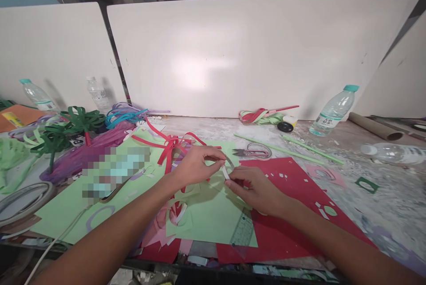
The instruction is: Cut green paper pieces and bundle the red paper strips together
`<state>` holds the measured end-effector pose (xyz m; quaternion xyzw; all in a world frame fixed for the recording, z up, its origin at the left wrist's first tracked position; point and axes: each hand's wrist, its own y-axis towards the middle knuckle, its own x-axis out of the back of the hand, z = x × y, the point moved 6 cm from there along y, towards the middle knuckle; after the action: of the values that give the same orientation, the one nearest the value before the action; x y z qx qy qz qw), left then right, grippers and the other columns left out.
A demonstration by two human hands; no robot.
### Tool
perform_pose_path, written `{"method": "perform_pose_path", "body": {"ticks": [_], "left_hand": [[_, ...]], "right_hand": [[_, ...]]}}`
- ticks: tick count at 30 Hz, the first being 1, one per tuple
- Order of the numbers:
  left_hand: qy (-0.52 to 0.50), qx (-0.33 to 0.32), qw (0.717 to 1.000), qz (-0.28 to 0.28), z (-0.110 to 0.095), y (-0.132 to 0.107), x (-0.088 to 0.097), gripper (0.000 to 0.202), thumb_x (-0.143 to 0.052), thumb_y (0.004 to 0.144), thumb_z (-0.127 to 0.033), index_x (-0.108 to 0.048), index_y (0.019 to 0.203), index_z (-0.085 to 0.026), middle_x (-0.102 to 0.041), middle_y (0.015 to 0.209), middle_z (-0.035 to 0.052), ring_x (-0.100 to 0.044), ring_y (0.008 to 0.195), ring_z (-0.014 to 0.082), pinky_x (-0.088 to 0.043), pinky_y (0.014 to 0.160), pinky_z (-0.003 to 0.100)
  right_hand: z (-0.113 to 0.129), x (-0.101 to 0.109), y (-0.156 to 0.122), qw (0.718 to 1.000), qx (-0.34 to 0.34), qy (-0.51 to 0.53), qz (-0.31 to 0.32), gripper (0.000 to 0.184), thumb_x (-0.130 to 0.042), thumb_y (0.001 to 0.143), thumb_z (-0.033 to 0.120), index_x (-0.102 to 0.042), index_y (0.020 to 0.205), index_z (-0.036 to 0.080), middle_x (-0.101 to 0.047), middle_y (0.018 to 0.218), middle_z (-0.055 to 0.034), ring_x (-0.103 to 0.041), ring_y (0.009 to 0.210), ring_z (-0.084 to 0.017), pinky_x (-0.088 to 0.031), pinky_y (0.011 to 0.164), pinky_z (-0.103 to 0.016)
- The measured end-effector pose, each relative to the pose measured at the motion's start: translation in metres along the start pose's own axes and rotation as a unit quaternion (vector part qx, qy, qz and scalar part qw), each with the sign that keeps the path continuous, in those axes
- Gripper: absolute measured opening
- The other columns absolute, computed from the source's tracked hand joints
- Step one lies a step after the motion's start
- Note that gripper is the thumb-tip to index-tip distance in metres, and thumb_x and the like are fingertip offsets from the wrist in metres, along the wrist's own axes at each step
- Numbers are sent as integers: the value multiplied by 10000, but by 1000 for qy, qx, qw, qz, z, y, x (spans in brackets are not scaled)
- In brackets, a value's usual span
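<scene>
Paper strip [226, 172] is held above the light green sheet [213, 223]: the left hand [195, 164] pinches its far end, its long axis slants nearer and slightly rightward, and the right hand [258, 191] pinches its near end.

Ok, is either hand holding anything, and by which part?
The left hand pinches a narrow white strip at the top of its visible straight stretch, the right hand at the bottom.

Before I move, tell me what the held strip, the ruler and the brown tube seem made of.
Held strip: probably paper, matte white, looks thin. Ruler: likely clear plastic; green sheet shows through. Brown tube: apparently cardboard, dull, with a hollow end.
</scene>
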<state>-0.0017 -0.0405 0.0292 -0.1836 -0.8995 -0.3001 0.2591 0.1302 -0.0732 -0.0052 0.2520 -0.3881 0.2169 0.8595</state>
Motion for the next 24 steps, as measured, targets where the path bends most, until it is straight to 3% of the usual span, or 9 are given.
{"method": "perform_pose_path", "body": {"ticks": [5, 10, 15, 20, 24], "left_hand": [[21, -15, 1000, -3, 0, -1, -1, 181, -533, 797, -155, -711, 825, -172, -729, 903, 40, -669, 879, 172, -545, 696, 220], [50, -17, 998, 26, 3, 15, -1, 197, -532, 796, -171, -714, 873, -180, -729, 925, 25, -662, 876, 157, -524, 777, 234], [113, -52, 980, 153, -4, 48, -1, 232, -513, 814, -195, -730, 896, -189, -731, 880, 19, -653, 792, 152, -487, 720, 235], [93, -4, 955, 282, 5, 76, 3, 246, -571, 804, -321, -715, 956, -191, -721, 895, 42, -652, 792, 159, -464, 644, 221], [63, 33, 935, 348, 19, 94, 2, 220, -623, 761, -361, -703, 883, -196, -715, 842, 30, -648, 774, 157, -455, 613, 215]], "right_hand": [[-1, 1, 1, 1000, -8, 7, -4, 330, -434, 919, 315, -394, 617, 188, -414, 601, 23, -373, 565, -122, -280, 525, -256], [-6, 4, 6, 999, -39, 32, -5, 335, -450, 899, 312, -365, 599, 188, -344, 580, 42, -328, 544, -108, -260, 507, -244], [-16, 5, 17, 988, -90, 121, 23, 277, -493, 872, 313, -440, 634, 183, -395, 611, 42, -378, 563, -103, -304, 519, -225], [-24, 9, 29, 974, -117, 187, 55, 210, -524, 857, 297, -545, 694, 167, -491, 646, 22, -440, 590, -105, -351, 550, -219], [-34, 11, 40, 969, -137, 193, 63, 214, -564, 830, 287, -559, 657, 160, -499, 618, 19, -444, 581, -105, -346, 542, -218]]}}
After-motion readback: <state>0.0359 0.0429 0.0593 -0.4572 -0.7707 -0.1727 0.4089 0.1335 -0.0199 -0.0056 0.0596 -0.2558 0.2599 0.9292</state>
